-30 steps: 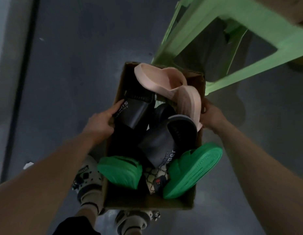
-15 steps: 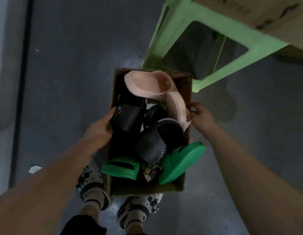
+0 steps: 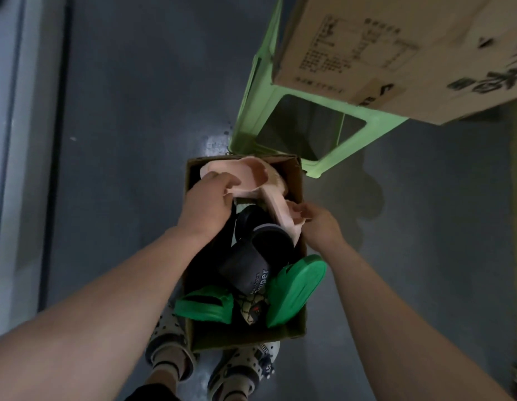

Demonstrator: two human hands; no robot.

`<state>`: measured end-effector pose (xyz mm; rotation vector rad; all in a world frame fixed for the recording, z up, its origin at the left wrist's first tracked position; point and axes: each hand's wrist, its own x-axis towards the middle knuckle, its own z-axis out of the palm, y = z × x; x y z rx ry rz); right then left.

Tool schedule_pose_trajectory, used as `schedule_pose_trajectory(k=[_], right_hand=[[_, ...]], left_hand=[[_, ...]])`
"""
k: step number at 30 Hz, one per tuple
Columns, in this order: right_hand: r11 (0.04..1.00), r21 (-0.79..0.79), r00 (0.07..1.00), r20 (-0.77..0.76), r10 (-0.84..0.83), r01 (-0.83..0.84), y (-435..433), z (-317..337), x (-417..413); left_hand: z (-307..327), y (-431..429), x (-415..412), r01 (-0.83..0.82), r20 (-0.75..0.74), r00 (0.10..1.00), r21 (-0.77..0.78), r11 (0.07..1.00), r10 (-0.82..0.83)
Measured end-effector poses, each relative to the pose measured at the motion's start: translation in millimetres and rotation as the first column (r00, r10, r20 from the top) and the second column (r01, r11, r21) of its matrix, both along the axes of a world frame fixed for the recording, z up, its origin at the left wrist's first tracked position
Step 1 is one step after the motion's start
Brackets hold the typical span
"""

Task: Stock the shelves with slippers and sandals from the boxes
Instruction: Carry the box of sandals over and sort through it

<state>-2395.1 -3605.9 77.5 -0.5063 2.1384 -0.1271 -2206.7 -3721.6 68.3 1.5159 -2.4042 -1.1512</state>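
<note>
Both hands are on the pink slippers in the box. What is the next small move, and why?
Probably lift both out of the box. The left hand grips the far pink slipper, the right hand pinches the other pink slipper, both atop the black slippers, so nothing seems to pin them.

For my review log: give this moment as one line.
step: picking from box | left hand: grips pink slipper | right hand: pinches other pink slipper
</note>
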Motion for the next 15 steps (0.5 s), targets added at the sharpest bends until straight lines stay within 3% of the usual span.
schedule_pose_trajectory(k=[4,7,11,13,15], right_hand=[[0.996,0.054,0.995,-0.065,-0.07,0.073,0.9,-18.7,-5.0],[0.984,-0.07,0.978,-0.119,-0.172,0.165,-4.0,-24.9,-3.1],[0.981,-0.07,0.983,0.065,-0.174,0.179,-26.8,-21.8,5.9],[0.989,-0.016,0.978,0.156,-0.14,0.144,-35.3,-25.1,11.4],[0.988,-0.059,0.968,0.217,-0.125,0.141,-35.9,-24.3,18.7]], left_hand=[[-18.9,-6.3,-36.5,0.122,-0.055,0.992,0.153,0.981,-0.115],[-37.2,-8.9,-56.9,0.147,-0.044,0.989,0.256,0.955,-0.14],[-52.0,-21.8,-82.9,0.058,0.0,0.998,0.44,0.896,-0.064],[-52.4,-25.8,-90.1,-0.022,-0.031,0.998,0.565,0.825,0.047],[-47.4,-27.3,-91.6,-0.078,-0.067,0.983,0.7,0.71,0.173]])
